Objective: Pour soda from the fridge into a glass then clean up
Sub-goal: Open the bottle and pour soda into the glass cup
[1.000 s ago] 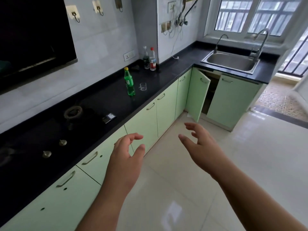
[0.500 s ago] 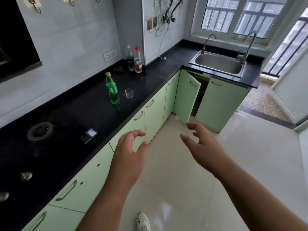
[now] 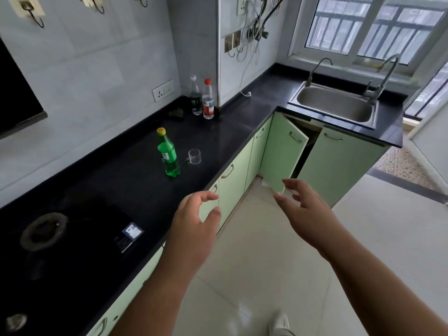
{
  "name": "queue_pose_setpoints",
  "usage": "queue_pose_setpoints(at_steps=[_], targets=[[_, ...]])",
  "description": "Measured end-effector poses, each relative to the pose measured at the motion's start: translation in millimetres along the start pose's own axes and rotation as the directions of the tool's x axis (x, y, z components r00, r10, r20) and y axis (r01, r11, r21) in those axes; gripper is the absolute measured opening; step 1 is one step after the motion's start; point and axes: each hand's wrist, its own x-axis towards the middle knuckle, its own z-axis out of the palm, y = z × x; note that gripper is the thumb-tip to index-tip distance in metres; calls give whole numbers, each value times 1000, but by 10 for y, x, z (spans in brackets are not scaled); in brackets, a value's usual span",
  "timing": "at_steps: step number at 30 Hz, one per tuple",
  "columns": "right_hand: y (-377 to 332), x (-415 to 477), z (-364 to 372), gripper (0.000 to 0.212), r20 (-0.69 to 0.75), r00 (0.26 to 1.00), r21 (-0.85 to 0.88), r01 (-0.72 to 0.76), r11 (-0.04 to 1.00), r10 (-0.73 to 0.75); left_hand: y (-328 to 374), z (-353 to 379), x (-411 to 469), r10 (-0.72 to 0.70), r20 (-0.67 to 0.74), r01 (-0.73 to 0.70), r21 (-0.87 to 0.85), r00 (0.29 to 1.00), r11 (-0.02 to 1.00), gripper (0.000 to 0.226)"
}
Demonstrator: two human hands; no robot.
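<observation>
Both hands are hanging empty in front of the person: the left hand is curling loosely with fingers apart over the counter edge, and the right hand is spreading open above the floor. Farther along, the bottle is standing upright and capped on the counter, with the glass just beside it, apparently empty. So fetching looks done; opening, pouring and tidying are likely all waiting. The sink is sitting beyond.

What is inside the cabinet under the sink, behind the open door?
Only a dark gap shows behind the open door below the sink. The contents cannot be seen; the door and shadow cover them.
</observation>
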Motion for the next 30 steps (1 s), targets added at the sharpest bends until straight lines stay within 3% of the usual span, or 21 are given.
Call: queue_pose_setpoints(at_steps=[8, 17, 25, 30], targets=[[-176, 1064, 182, 53, 135, 982, 8, 131, 991, -130, 16, 160, 802, -53, -124, 61, 62, 991, 996, 21], [-489, 2368, 140, 56, 359, 882, 22, 319, 948, -305, 201, 296, 1579, -144, -378, 187, 77, 915, 979, 21], [-609, 2854, 443, 58, 527, 797, -37, 369, 929, -295, -34, 287, 1864, -295, -475, 332, -5, 829, 943, 23], [-660, 3155, 672, 57, 547, 793, -39, 343, 938, -267, -232, 170, 2247, -325, -483, 359, -23, 813, 933, 26]])
